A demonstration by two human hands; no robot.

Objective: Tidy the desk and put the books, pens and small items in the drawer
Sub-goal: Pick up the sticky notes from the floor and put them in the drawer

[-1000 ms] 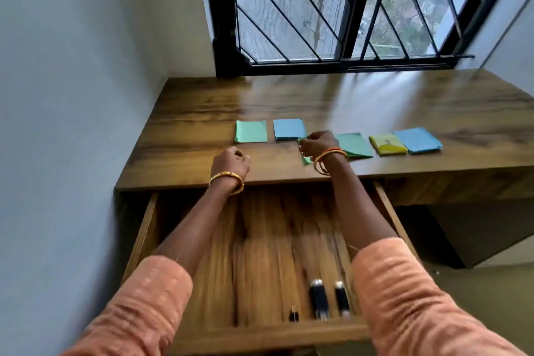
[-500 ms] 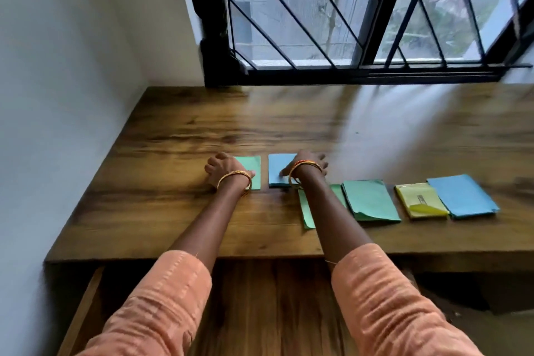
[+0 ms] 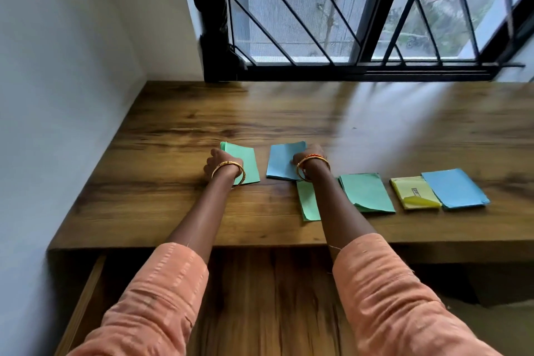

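Observation:
Several thin booklets lie in a row on the wooden desk point(image 3: 173, 130). My left hand point(image 3: 219, 165) has its fingers curled over the left edge of the leftmost green booklet point(image 3: 245, 166). At the right edge of the blue booklet point(image 3: 281, 160) beside it, my right hand point(image 3: 310, 154) holds on with its thumb on the cover. A loose green sheet point(image 3: 307, 204) lies partly under my right forearm. Further right are another green booklet point(image 3: 367, 192), a yellow one point(image 3: 413, 193) and a second blue one point(image 3: 455, 188). The open drawer point(image 3: 274, 298) shows below the desk edge.
A white wall point(image 3: 72, 95) runs close along the desk's left side. A barred window point(image 3: 346, 23) stands behind the desk. The back half of the desk top is bare wood. My forearms and orange sleeves cross above the drawer.
Both hands have moved forward from the desk's front edge onto the two leftmost booklets. The view has come closer and tilted up, so the pens in the drawer are out of sight.

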